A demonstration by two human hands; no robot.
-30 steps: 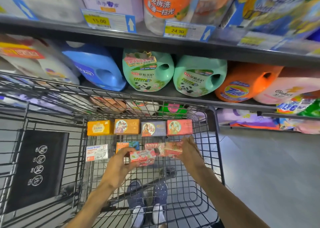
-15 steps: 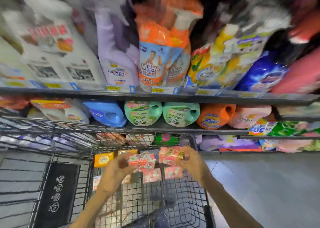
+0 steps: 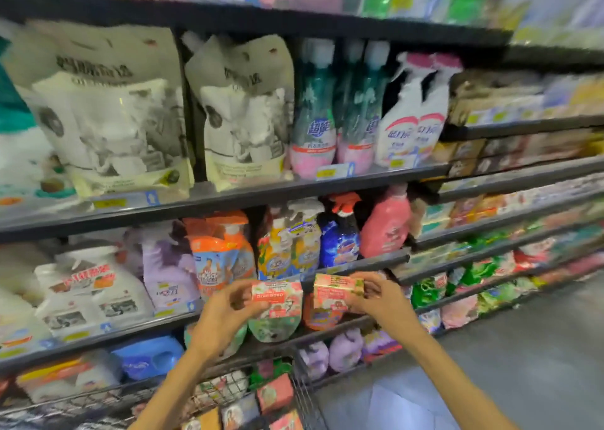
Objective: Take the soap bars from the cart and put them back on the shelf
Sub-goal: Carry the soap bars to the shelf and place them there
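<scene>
My left hand (image 3: 225, 312) grips a pink and red soap bar (image 3: 277, 299) by its left end. My right hand (image 3: 380, 299) grips a second pink soap bar (image 3: 338, 291) by its right end. Both bars are raised side by side in front of the shelf (image 3: 228, 197), above the cart. The wire cart (image 3: 304, 393) shows at the bottom edge, with several more boxed soap bars (image 3: 274, 393) inside. On the right, stacked soap boxes (image 3: 474, 155) fill the narrower shelves.
The shelves ahead hold refill pouches (image 3: 108, 109), spray bottles (image 3: 411, 126), detergent jugs (image 3: 147, 357) and a pink bottle (image 3: 385, 224). Grey aisle floor (image 3: 523, 364) opens to the right of the cart.
Both hands have lifted the two soap bars out of the cart and up in front of the shelves. The view has swung upward and to the right.
</scene>
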